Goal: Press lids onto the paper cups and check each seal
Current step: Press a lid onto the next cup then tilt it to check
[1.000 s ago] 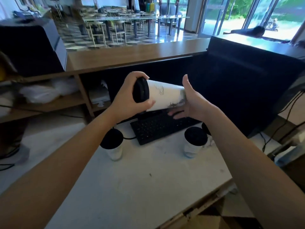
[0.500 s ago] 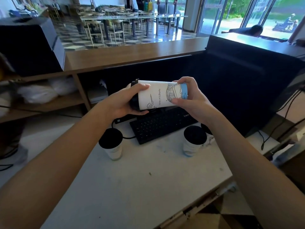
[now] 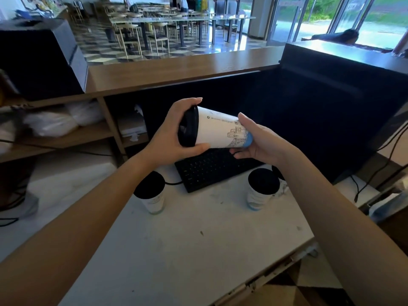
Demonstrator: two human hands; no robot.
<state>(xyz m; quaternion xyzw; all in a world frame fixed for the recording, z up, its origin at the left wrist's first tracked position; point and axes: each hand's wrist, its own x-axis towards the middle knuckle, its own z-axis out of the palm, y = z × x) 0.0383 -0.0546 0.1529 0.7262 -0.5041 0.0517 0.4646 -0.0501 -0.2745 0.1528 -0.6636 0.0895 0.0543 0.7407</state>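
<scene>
A white paper cup (image 3: 217,132) with a line drawing and a blue base lies on its side in the air above the keyboard. Its black lid (image 3: 187,129) faces left. My left hand (image 3: 171,134) wraps around the lid end, thumb under the cup wall. My right hand (image 3: 257,140) grips the blue base end. Two more lidded cups stand upright on the white table: one at the left (image 3: 151,192), one at the right (image 3: 261,188). Part of another black lid (image 3: 277,172) shows behind the right cup.
A black keyboard (image 3: 205,171) lies under the held cup, its cable running left. A dark monitor (image 3: 335,111) stands at the right with cables beside it. A wooden counter and shelves (image 3: 72,138) with white bags stand behind. The table's front edge (image 3: 276,274) runs diagonally.
The cup has turned in my hands, so the lid now faces more toward me and the drawing has rolled toward the base end. My left hand has shifted back onto the lid rim.
</scene>
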